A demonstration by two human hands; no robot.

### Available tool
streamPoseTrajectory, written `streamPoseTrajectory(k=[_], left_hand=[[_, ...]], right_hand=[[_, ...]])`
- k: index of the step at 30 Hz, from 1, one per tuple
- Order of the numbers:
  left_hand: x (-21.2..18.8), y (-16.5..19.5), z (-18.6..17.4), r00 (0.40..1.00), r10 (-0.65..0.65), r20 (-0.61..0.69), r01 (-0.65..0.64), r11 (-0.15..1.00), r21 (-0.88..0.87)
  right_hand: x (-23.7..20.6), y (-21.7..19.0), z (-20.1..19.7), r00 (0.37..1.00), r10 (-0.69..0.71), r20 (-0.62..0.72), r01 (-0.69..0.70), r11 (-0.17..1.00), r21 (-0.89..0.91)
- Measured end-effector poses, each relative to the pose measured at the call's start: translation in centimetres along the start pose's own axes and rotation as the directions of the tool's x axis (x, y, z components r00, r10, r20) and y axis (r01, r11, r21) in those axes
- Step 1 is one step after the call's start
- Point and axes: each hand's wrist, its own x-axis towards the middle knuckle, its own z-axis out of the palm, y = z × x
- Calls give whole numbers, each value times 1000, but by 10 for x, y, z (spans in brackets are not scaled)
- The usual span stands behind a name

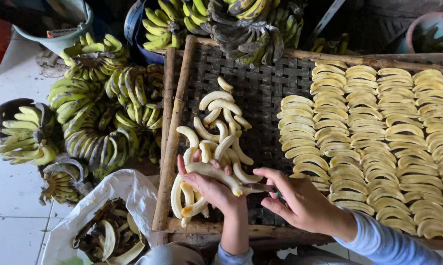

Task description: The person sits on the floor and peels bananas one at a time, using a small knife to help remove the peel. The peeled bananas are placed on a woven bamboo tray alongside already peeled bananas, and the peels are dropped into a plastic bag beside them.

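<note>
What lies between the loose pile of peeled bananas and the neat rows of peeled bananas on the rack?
In the head view, only bare woven rack separates the pile from the rows.

A woven tray (260, 88) fills the middle and right of the frame, its wooden rail (171, 137) running down its left side. On the tray, a loose heap of peeled bananas (220, 132) lies at centre left; to the right, peeled bananas in rows (378, 137) cover the tray out to the right edge. Unpeeled banana bunches (99, 113) lie on the floor at left of the tray, with more bunches (231, 24) behind it along the top. A bag of peels (108, 230) sits at lower left. At bottom centre the left hand (211, 189) holds a peeled banana (214, 172) over the tray's near edge, the right hand (300, 198) just right of it, touching its tip
</note>
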Motion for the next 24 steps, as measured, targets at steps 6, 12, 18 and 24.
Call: streamPoseTrajectory(k=[6, 12, 18, 24], left_hand=[[1, 4, -2, 990, 49, -132, -29, 988, 152], [-4, 10, 2, 991, 52, -124, -37, 992, 120], [-4, 14, 3, 984, 42, -171, -21, 992, 125], [-5, 16, 0, 992, -18, -125, 19, 1000, 5]], right_hand=[[0, -9, 8, 988, -72, 139, 84, 993, -83], [1, -9, 14, 973, -222, 65, 227, 971, -77], [1, -10, 16, 975, -197, 106, 204, 977, -68], [3, -9, 18, 971, -218, 96, 227, 970, -88]])
